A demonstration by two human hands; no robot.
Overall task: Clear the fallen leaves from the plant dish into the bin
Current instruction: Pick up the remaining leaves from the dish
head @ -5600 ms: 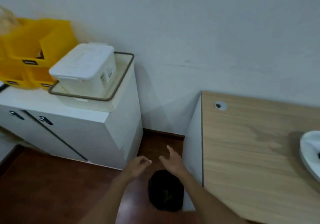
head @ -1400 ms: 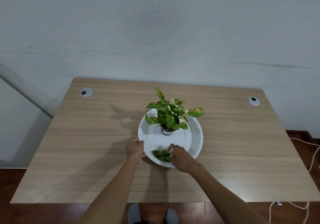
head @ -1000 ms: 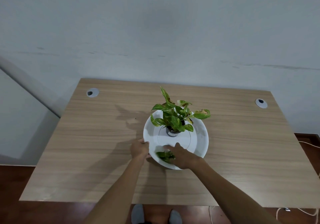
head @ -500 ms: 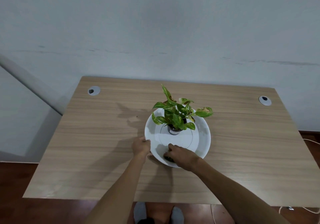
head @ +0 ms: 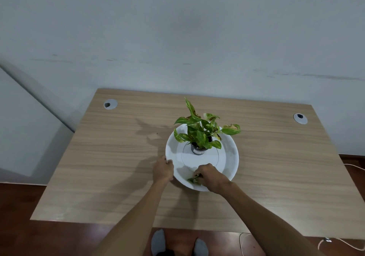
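Gripping white dish [head: 230, 153] rim at 9 o'clock: left hand [head: 163, 169], fingers curled on edge. Right hand [head: 210, 177] inside dish at 6 o'clock, fingers pinching fallen leaves [head: 192, 180]. Potted plant [head: 201, 133] upright at centre, on wooden table [head: 110, 157].

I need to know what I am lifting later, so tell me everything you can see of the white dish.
The white dish is round, shallow and glossy, apparently ceramic or plastic, lying flat on the wooden table. A small potted plant stands upright in it. The left hand grips its near-left rim; the right hand gathers fallen leaves at its near edge.
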